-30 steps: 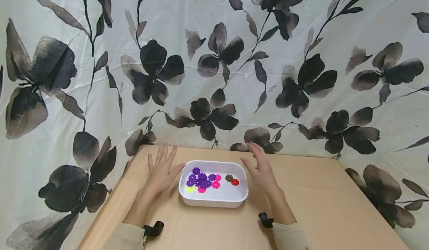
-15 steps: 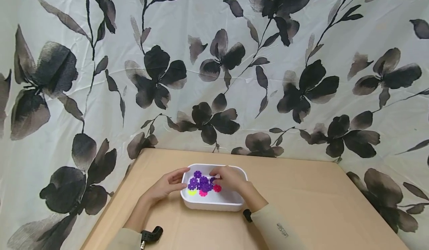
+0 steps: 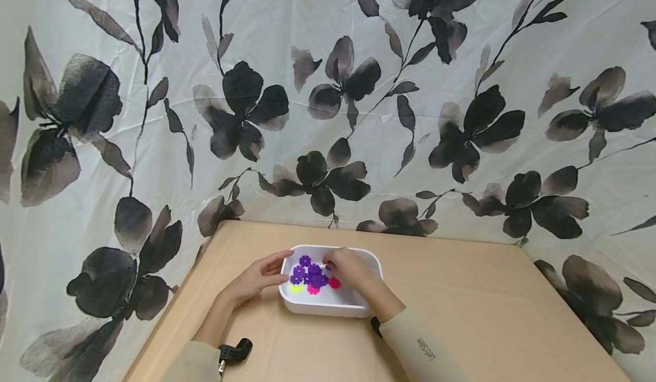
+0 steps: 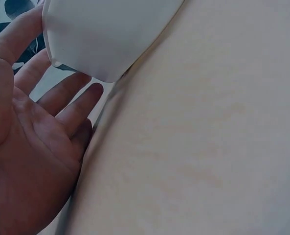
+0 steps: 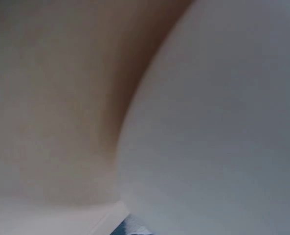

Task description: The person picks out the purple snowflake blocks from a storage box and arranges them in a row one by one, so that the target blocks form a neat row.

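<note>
A white plastic tray (image 3: 333, 309) holds small flower-shaped plastic discs: a purple cluster (image 3: 312, 275), a yellow disc (image 3: 296, 288) and pink-red ones, among them a disc (image 3: 335, 283) beside my right hand. My left hand (image 3: 258, 276) rests at the tray's left end, fingers at the back corner and thumb at the side; in the left wrist view its fingers reach loosely to the wall. Inside the tray my right hand (image 3: 348, 267) has its fingertips curled together on a purple disc, mostly hidden by the hand. The right wrist view shows only the tray's pale outside wall (image 5: 213, 122), close up.
The tray stands on a light wooden table (image 3: 461, 296), near its back edge. Behind hangs a white cloth (image 3: 400, 160) printed with dark flowers. A black wrist camera (image 3: 237, 350) sits at the left cuff.
From being spread on either side of the tray, my left hand has come in to its left end and my right hand has reached inside to the discs. Over the last half second both stay nearly still.
</note>
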`<state>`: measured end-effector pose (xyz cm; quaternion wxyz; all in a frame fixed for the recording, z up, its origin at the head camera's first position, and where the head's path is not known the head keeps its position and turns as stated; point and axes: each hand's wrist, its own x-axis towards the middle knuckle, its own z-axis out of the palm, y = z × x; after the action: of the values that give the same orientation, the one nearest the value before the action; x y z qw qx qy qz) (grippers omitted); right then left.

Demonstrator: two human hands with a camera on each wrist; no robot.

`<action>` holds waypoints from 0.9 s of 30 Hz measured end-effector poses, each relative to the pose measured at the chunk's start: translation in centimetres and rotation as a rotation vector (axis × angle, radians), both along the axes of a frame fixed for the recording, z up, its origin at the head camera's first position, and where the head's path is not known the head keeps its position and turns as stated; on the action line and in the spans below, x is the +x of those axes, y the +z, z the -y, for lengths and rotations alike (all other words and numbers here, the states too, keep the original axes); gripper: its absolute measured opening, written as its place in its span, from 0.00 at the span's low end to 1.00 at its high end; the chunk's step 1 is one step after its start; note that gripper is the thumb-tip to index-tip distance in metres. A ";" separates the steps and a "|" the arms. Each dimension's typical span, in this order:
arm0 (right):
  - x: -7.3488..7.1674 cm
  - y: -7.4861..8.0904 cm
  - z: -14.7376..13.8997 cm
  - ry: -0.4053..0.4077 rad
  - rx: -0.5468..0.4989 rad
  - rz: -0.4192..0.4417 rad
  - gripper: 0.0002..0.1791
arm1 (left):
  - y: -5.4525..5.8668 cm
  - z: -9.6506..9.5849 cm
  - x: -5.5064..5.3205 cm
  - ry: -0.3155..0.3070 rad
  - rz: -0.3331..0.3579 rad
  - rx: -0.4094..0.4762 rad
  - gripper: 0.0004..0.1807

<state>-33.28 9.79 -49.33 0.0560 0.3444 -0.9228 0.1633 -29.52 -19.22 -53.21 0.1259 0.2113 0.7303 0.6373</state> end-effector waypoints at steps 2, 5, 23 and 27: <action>0.3 0.3 -0.2 -0.063 -0.040 -0.029 0.09 | -0.1 0.0 0.0 0.001 0.004 0.002 0.38; 1.0 1.0 -1.0 -0.153 -0.117 -0.072 0.09 | -0.1 0.1 0.1 -0.012 0.001 0.001 0.38; 4.4 3.1 -12.0 -0.397 -0.920 0.283 0.14 | 0.5 0.5 0.7 -0.030 0.021 0.001 0.38; 4.4 2.5 -13.6 -0.411 -0.840 0.281 0.16 | 0.5 0.8 0.7 -0.028 0.018 0.006 0.38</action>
<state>-28.88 23.37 -46.87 0.0959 0.0774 -0.8247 0.5519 -28.80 -20.00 -52.70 0.1408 0.2161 0.7242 0.6395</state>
